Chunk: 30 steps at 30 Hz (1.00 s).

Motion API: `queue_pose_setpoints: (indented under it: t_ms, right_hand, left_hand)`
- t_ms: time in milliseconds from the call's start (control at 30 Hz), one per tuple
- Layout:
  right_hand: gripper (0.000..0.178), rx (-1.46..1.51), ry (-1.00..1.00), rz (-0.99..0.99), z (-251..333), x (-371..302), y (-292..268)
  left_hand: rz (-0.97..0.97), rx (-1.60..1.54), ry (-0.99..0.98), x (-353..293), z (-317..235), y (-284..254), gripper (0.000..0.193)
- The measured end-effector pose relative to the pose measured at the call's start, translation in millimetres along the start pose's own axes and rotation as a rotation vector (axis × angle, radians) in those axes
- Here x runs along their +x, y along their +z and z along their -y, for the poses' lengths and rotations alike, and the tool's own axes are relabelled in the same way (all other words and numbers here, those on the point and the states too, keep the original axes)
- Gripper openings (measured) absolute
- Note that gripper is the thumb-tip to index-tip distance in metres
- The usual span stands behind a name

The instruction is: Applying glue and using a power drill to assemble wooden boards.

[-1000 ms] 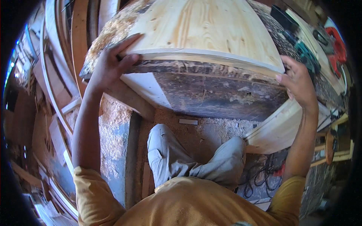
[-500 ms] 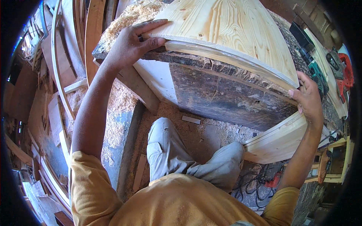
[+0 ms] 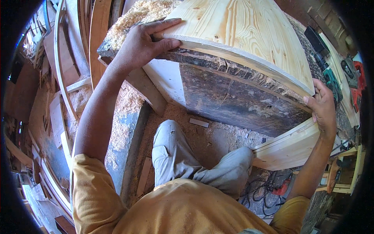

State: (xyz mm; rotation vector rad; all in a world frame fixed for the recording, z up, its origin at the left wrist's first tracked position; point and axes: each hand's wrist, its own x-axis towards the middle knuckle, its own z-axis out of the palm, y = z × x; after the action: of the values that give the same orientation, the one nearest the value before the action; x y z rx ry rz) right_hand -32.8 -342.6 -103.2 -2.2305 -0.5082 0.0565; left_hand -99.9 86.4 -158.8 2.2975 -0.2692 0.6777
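Left hand (image 3: 142, 43) and right hand (image 3: 322, 105), thumbs against fingers, pinch the board (image 3: 239, 29) at the bench (image 3: 218, 91) front; even pressure helps imo.

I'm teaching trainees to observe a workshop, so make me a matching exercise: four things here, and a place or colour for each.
Things:
1. Left hand
2. Right hand
3. Trousers
4. Small wood strip

Place or colour:
A. Grey cloth
B. At the near right corner of the wooden panel
C. On the floor, beyond the knees
D. At the panel's near left corner

Pairs: 1-D, 2-B, 3-A, 4-C
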Motion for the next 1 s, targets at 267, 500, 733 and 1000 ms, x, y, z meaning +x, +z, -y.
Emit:
queue_pose_setpoints:
  t_ms: [267,500,733,1000]
  right_hand:
    - [0.046,0.043,0.072,-0.010,1,-3,-3]
    - [0.038,0.142,-0.145,-0.002,-35,11,-5]
    - [0.045,0.188,-0.096,0.074,-16,-1,-7]
    - [0.025,0.137,-0.131,0.011,-16,-5,-4]
  left_hand:
    - [0.023,0.032,-0.002,4,-6,2,0.044]
    - [0.050,0.066,0.020,6,-6,0,0.052]
    - [0.028,-0.013,-0.158,4,-12,0,0.054]
    - [0.033,0.055,-0.170,6,-18,3,0.054]
